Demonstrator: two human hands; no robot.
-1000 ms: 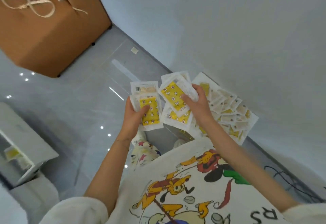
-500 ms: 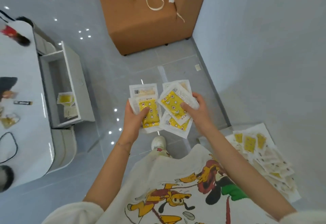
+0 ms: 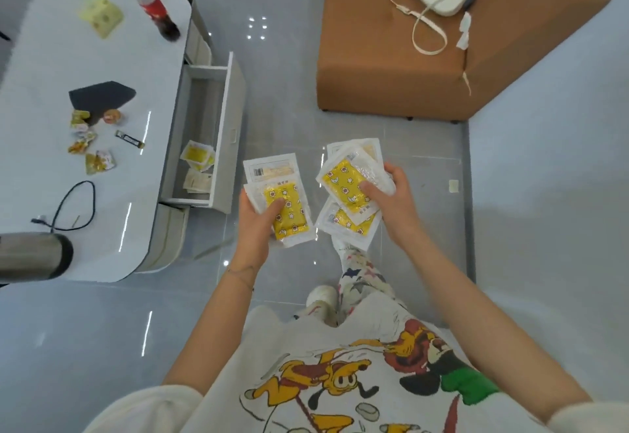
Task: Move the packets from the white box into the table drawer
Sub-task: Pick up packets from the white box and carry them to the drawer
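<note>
The packets (image 3: pixel 289 214) pinched under the thumb of the left hand (image 3: pixel 255 228) are clear, glossy plastic film over yellow printed inserts. Those in the fingers of the right hand (image 3: pixel 394 201) carry the same shiny film, crinkled near the fingertips. Beyond the left fingers, the drawer (image 3: pixel 228 126) looks like matt white painted board, and the table top (image 3: pixel 34 143) is smooth and glossy. Below both hands the floor (image 3: pixel 289 92) tiles are polished and mirror lights. The brown block (image 3: pixel 391 68) beyond the right fingers looks matt.

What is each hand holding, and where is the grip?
The left hand grips a stack of packets at its lower left corner, thumb on the front. The right hand grips a second fanned stack at its right edge, thumb on top.
</note>
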